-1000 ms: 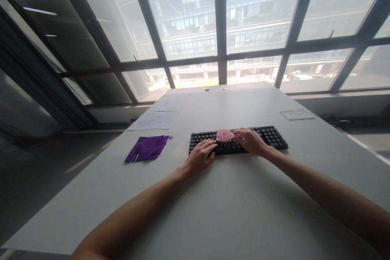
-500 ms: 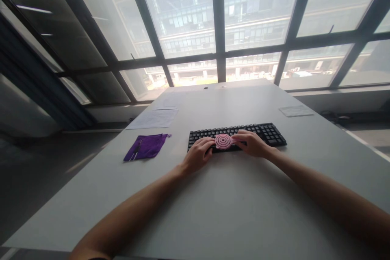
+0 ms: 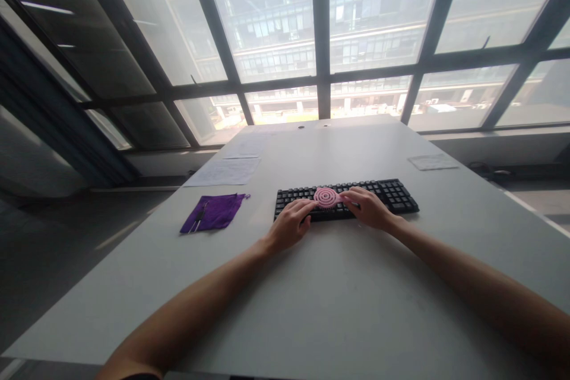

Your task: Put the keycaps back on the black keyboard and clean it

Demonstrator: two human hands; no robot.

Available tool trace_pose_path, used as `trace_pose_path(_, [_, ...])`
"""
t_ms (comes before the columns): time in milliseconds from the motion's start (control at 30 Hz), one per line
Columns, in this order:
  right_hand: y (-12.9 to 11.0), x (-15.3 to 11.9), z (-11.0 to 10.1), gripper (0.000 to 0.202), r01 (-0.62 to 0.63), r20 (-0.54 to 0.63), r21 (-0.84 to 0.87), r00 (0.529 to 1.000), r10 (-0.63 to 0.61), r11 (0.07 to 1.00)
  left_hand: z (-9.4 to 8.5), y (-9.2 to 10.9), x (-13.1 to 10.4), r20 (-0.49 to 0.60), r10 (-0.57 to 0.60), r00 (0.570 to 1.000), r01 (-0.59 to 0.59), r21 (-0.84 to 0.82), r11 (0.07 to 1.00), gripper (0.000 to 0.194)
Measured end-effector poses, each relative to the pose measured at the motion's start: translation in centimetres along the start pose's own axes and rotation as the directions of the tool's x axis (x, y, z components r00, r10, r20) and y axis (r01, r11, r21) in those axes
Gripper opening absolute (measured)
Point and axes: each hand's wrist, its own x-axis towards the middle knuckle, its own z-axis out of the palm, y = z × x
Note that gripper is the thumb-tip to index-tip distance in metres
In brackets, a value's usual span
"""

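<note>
A black keyboard (image 3: pixel 396 195) lies on the white table in front of me. Over its middle keys is a pink round brush (image 3: pixel 326 197), with concentric rings on its back and bristles along the near edge. My right hand (image 3: pixel 366 206) pinches its short handle from the right side. My left hand (image 3: pixel 291 222) is at the keyboard's left front part, fingers over the keys and thumb by the front edge, holding it. Those fingertips come close to the brush's left edge; whether they touch it I cannot tell. Both hands cover some of the keys.
To the left lies a purple pouch (image 3: pixel 222 212) with a slim dark tool (image 3: pixel 199 217) with light prongs on it. White sheets (image 3: pixel 225 171) lie behind it. A flat clear packet (image 3: pixel 433 162) is at the right. Tall windows (image 3: pixel 276 18) stand beyond the table.
The brush has slid a little away from me over the keys, with my right hand shifting slightly along with it. My left hand stays almost in place.
</note>
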Motion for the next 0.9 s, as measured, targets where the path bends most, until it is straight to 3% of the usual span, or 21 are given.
trace_pose_path(233, [0.2, -0.22, 0.12, 0.028, 0.003, 0.001, 0.004, 1.0, -0.003, 1.0, -0.05, -0.01, 0.04, -0.007, 0.022, 1.0, -0.022, 0.007, 1.0, 0.047])
trace_pose_path(433, [0.36, -0.52, -0.14, 0.026, 0.077, 0.031, 0.05, 0.996, -0.078, 0.996, -0.5, 0.47, 0.05, -0.022, 0.053, 0.998, -0.053, 0.014, 0.998, 0.035])
trace_pose_path(767, [0.41, -0.23, 0.27, 0.027, 0.029, -0.023, 0.017, 0.999, -0.029, 0.999, -0.1, 0.12, 0.07, 0.073, 0.063, 0.995, -0.065, 0.037, 0.997, 0.06])
trace_pose_path(900, [0.36, -0.28, 0.24, 0.027, 0.047, -0.026, 0.035, 0.999, -0.046, 0.998, -0.01, 0.03, 0.05, 0.066, 0.074, 0.995, -0.076, 0.028, 0.997, 0.056])
